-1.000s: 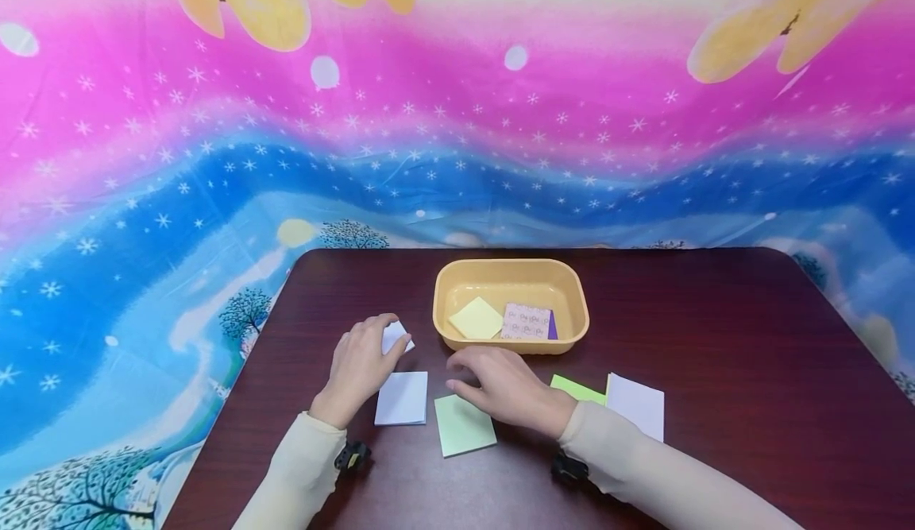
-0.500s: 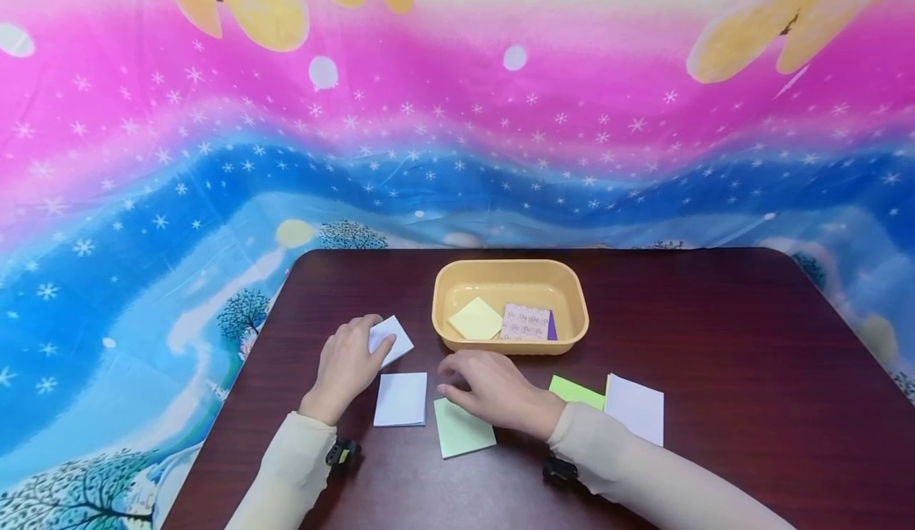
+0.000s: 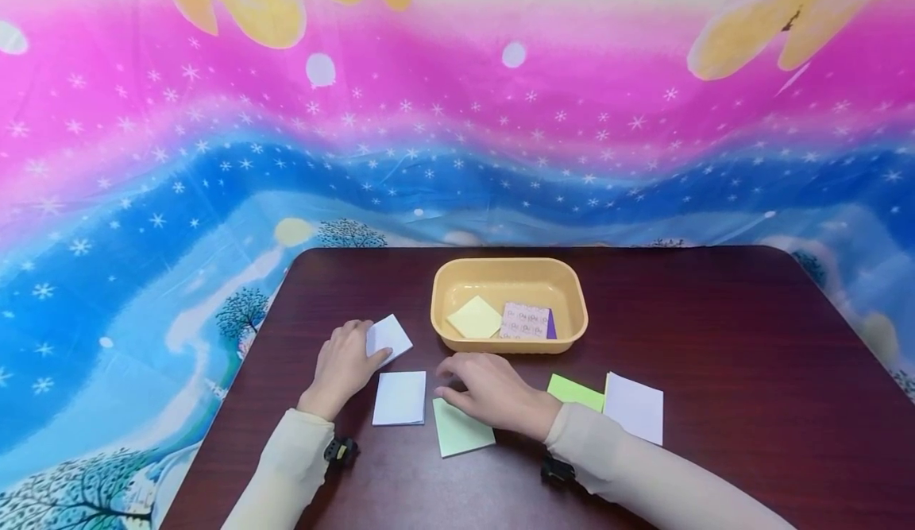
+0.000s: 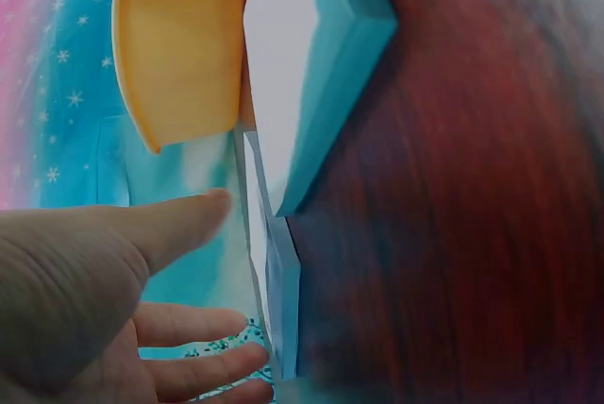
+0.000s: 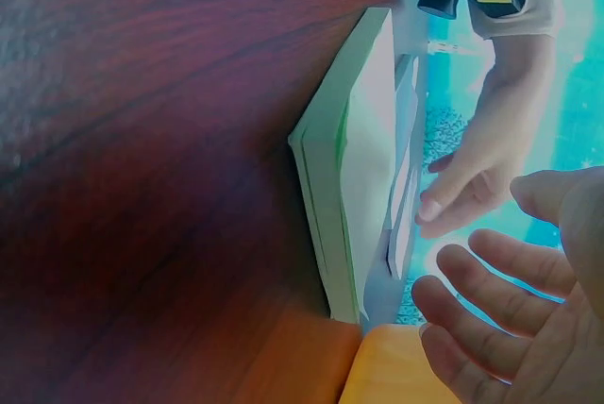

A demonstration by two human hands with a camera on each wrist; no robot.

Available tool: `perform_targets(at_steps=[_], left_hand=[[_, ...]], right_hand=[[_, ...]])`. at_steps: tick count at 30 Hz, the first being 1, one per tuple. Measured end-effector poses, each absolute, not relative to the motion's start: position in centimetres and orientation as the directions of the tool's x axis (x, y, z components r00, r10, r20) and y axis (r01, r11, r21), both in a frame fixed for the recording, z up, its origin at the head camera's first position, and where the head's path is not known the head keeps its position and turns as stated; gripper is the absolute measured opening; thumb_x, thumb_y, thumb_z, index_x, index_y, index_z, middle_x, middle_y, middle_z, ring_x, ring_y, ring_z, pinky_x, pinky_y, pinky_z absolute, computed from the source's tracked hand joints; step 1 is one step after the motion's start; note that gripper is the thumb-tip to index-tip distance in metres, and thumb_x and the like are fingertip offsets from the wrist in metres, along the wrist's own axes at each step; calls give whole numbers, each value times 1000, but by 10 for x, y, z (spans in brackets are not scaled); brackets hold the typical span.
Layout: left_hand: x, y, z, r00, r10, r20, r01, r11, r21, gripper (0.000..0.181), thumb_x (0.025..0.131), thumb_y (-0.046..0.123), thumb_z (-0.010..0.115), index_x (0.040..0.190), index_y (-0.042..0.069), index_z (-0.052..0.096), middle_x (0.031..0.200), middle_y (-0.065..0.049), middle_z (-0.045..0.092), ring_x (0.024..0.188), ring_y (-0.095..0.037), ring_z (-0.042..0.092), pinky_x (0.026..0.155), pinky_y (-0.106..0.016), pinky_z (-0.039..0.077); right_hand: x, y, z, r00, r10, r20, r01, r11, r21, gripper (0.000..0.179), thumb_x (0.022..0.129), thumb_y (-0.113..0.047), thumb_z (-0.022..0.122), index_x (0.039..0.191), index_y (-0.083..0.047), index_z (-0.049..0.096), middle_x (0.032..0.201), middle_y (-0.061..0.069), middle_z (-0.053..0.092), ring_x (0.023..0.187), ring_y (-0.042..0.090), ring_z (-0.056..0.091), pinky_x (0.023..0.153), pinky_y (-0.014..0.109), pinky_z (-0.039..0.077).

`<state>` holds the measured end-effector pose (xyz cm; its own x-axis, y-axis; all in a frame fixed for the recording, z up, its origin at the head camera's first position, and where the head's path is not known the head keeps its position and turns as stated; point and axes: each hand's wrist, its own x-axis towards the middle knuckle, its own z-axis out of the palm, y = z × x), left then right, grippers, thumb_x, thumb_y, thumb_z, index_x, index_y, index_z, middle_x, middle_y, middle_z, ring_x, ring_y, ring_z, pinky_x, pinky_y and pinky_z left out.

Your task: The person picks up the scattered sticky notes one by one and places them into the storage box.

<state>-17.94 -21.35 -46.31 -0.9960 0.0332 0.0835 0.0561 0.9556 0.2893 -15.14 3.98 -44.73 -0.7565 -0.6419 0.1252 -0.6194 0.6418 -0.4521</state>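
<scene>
My left hand (image 3: 343, 367) is at the left edge of the farther white sticky-note pad (image 3: 393, 334), fingers fairly straight. In the left wrist view the fingertips lie right by that pad (image 4: 287, 305), and the thumb is apart from it. A second white pad (image 3: 399, 399) lies nearer, its side bluish in the left wrist view. My right hand (image 3: 493, 391) hovers with loosely bent fingers over the far part of a light green pad (image 3: 465, 430). Nothing shows between those fingers in the right wrist view, where the green pad (image 5: 363, 163) lies beside the hand.
Behind the hands stands a yellow plastic basket (image 3: 511, 346) holding a pale yellow pad (image 3: 475, 318), a pink patterned pad (image 3: 525, 321) and a purple one (image 3: 552, 325). Beyond my right forearm lie a bright green pad (image 3: 576, 392) and a whitish-lilac pad (image 3: 636, 408). A printed cloth (image 3: 457, 117) hangs behind the table.
My left hand has drawn back to the left, uncovering more of the farther white pad. The right hand has shifted slightly left. The pads in the basket stay as they were.
</scene>
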Motion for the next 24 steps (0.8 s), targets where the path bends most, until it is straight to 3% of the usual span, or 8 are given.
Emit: perform_targets(at_steps=[15, 24], left_hand=[[-182, -218, -467, -996, 70, 52, 81, 963, 258, 71, 82, 33, 84, 138, -1, 56, 129, -25, 64, 112, -42, 61, 91, -56, 52], [-184, -219, -467, -997, 57, 59, 70, 966, 251, 78, 80, 37, 86, 138, -5, 55, 126, -28, 60, 104, -41, 61, 82, -53, 54]], right_hand=[[-152, 41, -449, -750, -647, 134, -630, 638, -443, 25, 97, -33, 68, 113, -15, 74, 102, -4, 76, 91, 7, 69, 80, 28, 55], [-152, 39, -447, -747, -652, 129, -633, 638, -439, 27, 96, -32, 68, 114, -13, 74, 104, -3, 76, 92, 8, 69, 80, 29, 56]])
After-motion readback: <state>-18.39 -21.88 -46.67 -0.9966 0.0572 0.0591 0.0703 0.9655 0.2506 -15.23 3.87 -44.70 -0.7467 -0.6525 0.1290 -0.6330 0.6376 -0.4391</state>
